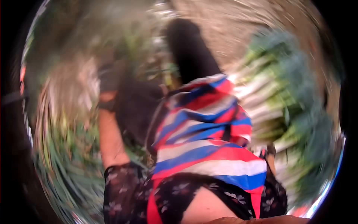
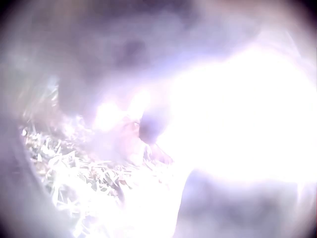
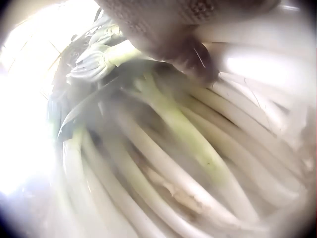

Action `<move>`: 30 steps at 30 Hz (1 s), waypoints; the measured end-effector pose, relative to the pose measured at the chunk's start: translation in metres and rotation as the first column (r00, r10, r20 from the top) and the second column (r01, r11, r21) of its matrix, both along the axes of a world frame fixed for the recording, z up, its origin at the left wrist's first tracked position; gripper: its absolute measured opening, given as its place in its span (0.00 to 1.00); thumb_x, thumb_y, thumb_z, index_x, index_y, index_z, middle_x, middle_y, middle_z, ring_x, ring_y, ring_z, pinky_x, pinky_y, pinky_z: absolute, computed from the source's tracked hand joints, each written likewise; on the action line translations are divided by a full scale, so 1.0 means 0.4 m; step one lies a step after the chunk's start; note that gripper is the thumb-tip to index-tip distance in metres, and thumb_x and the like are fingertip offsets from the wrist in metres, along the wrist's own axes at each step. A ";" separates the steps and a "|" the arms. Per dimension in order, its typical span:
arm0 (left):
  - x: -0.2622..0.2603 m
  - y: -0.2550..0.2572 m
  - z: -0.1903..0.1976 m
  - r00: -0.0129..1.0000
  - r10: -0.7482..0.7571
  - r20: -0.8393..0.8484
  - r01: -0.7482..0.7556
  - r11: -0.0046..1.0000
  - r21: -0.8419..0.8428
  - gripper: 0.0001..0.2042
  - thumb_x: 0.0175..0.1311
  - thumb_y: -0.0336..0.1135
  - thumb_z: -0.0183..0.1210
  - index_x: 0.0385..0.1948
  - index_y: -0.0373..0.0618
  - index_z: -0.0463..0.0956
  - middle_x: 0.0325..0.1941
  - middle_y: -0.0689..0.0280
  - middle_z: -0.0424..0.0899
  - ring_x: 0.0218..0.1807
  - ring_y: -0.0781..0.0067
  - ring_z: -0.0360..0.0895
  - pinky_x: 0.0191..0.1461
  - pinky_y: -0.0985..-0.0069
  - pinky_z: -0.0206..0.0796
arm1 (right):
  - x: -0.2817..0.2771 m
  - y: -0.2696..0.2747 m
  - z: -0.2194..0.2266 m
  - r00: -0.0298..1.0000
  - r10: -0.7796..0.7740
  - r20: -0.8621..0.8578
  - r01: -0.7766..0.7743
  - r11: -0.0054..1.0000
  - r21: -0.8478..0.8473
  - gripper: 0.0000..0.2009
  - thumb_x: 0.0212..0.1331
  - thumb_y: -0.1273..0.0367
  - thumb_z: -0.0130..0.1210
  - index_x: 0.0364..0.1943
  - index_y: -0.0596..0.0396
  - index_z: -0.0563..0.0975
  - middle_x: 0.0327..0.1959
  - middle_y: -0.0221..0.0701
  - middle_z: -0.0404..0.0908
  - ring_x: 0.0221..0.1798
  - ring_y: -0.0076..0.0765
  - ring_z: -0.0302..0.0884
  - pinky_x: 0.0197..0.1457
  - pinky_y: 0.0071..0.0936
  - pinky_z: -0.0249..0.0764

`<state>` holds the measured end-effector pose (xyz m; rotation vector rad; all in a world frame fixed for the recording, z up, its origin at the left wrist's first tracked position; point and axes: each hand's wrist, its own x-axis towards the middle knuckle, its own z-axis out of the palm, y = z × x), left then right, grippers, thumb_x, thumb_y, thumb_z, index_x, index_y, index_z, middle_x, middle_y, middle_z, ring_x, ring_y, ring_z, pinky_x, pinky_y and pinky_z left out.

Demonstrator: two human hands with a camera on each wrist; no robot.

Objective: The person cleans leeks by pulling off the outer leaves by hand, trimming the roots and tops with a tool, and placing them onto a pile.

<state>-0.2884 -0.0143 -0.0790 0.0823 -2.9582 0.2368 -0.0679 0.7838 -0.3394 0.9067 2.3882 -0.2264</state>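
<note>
In the head view, my left hand (image 1: 108,76), in a dark glove, reaches forward beside a heap of unsorted leeks (image 1: 71,86). Blur hides its fingers, and glare washes out the left wrist view, so I cannot tell what it holds. My right hand (image 3: 173,39) wears a knitted glove and lies over a pile of white-stemmed leeks (image 3: 163,188). Its fingers curl over a leek (image 3: 124,52) whose pale stem passes beneath them. From the head, this hand shows only as a small dark patch beside the striped apron.
Trimmed leeks (image 1: 268,86) lie piled on my right, green ends outward. Long green leaves (image 1: 67,179) spread at the lower left. A striped apron (image 1: 209,134) covers my lap, with a dark-clad leg (image 1: 190,48) stretched forward. Brown ground (image 1: 227,22) lies beyond.
</note>
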 end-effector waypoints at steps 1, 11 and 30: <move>0.017 -0.026 0.020 0.980 0.018 -0.197 -0.025 0.999 -0.031 0.14 0.60 0.44 0.59 0.36 0.43 0.79 0.37 0.52 0.81 0.40 0.48 0.78 0.44 0.58 0.70 | -0.019 0.026 0.007 1.000 -0.007 0.010 0.007 1.000 0.008 0.16 0.55 0.66 0.59 0.45 0.60 0.77 0.37 0.43 0.80 0.36 0.44 0.76 0.43 0.37 0.71; 0.466 -0.132 -0.037 0.659 0.746 -0.097 -0.748 0.663 0.024 0.31 0.52 0.54 0.65 0.51 0.38 0.72 0.52 0.48 0.76 0.52 0.47 0.75 0.54 0.58 0.69 | -0.308 0.219 0.041 0.991 -0.123 -0.051 0.131 0.975 0.178 0.16 0.56 0.65 0.58 0.44 0.61 0.77 0.37 0.43 0.80 0.34 0.44 0.76 0.43 0.37 0.71; 0.321 -0.231 -0.183 0.617 0.785 0.052 -0.760 0.612 -0.216 0.21 0.55 0.43 0.58 0.46 0.37 0.74 0.44 0.49 0.79 0.47 0.59 0.75 0.55 0.63 0.63 | -0.736 -1.654 0.763 -0.406 0.286 -0.868 -0.836 -0.499 0.227 0.27 0.37 0.74 0.62 0.49 0.57 0.74 0.43 0.42 0.77 0.48 0.52 0.74 0.52 0.39 0.72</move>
